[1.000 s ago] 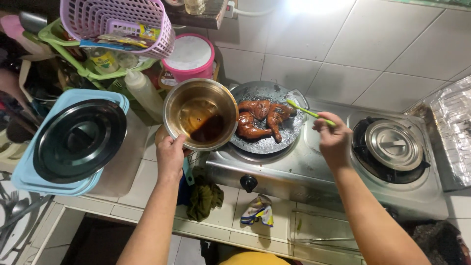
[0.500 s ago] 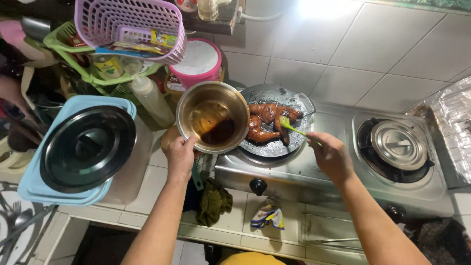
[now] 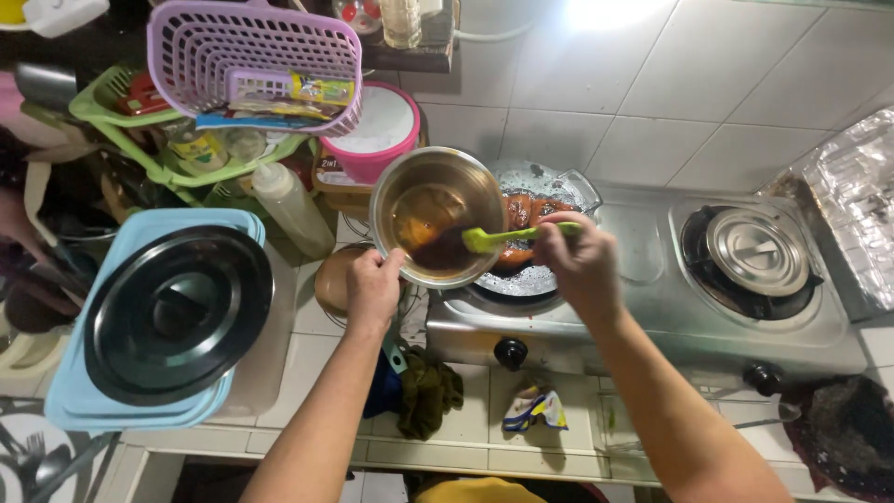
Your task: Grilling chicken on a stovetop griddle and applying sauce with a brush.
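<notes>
Left hand point(image 3: 372, 284) grips tilted round steel bowl point(image 3: 438, 216) of dark sauce, right hand point(image 3: 573, 261) grasps green silicone brush point(image 3: 507, 237) in it; overtilt likely spills onto stove point(image 3: 652, 307).

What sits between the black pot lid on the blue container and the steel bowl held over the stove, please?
In the head view, a clear squeeze bottle stands between the black pot lid and the steel bowl; the left hand gripping the bowl's rim also lies there.

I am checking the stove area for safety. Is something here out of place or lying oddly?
Yes. A crumpled wrapper and a bunched dark green cloth lie on the tiled ledge right below the stove's knob. Nothing looks spilled.
</notes>
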